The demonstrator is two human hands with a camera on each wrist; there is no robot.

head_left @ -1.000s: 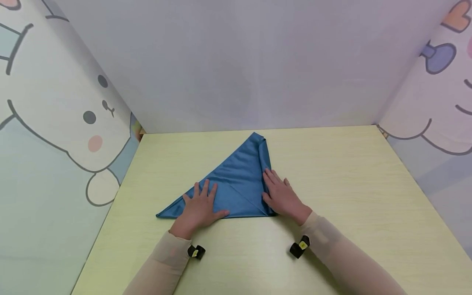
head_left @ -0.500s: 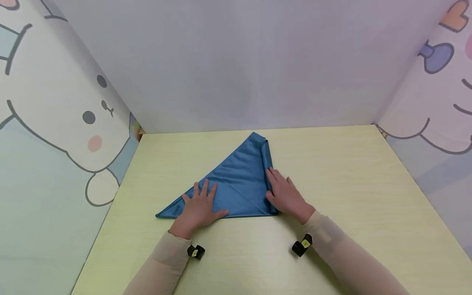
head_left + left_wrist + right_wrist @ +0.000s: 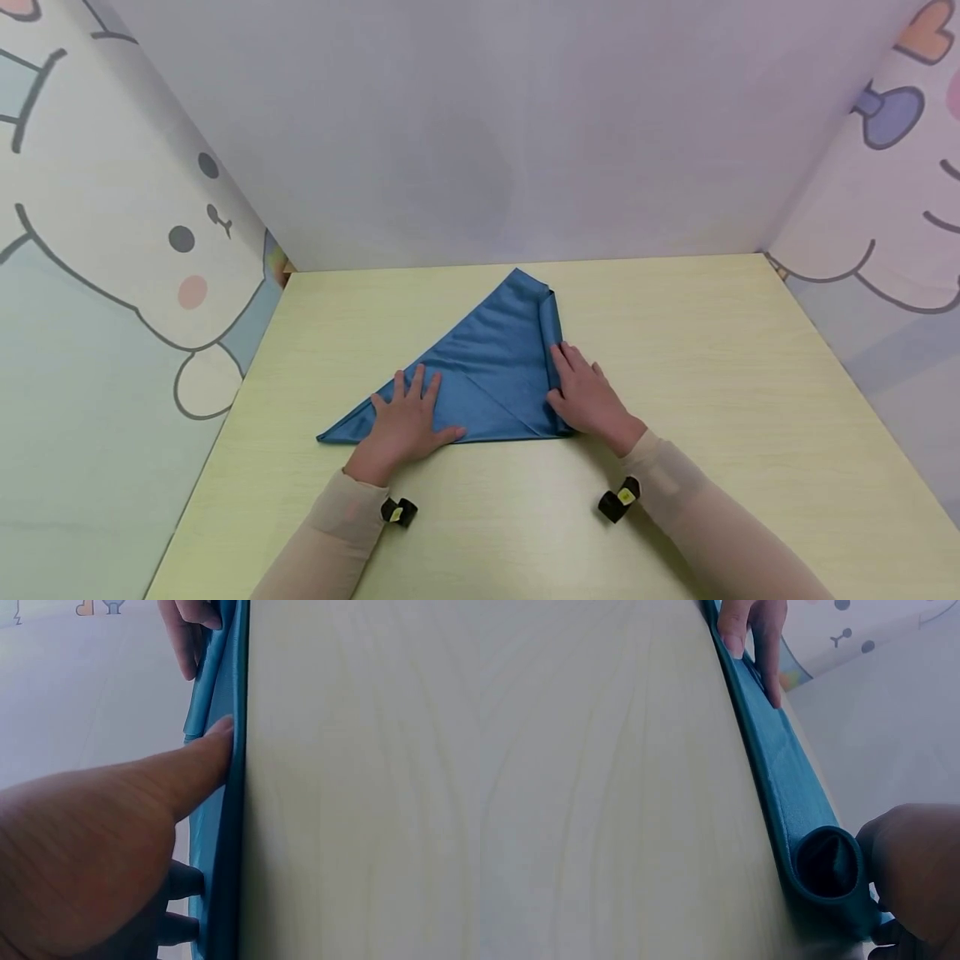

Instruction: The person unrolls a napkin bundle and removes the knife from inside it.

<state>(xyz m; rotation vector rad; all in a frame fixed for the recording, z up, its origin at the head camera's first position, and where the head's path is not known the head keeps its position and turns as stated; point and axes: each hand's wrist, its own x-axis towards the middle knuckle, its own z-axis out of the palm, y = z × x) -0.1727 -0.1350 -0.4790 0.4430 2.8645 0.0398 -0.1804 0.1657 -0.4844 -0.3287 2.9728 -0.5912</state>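
Observation:
A shiny blue cloth (image 3: 495,358), folded into a triangle, lies on the table with its long edge facing me. Its right side is turned into a narrow roll (image 3: 551,321), whose hollow end (image 3: 829,862) shows in the right wrist view. My left hand (image 3: 405,425) presses flat on the cloth's left part, fingers spread and thumb along the near edge. On the roll rests my right hand (image 3: 588,400), its fingers laid fairly straight over it and the thumb at its left side. The fingers' undersides are hidden in the head view.
The pale wooden table (image 3: 712,375) extends on both sides of the cloth. A plain whitish panel (image 3: 525,133) stands along its back edge, with cartoon-printed panels (image 3: 97,333) at the sides. Small black wrist devices (image 3: 618,500) sit at both sleeves.
My right hand has shifted slightly to the right along with the roll, and more flat cloth shows left of the roll. My left hand has stayed in place.

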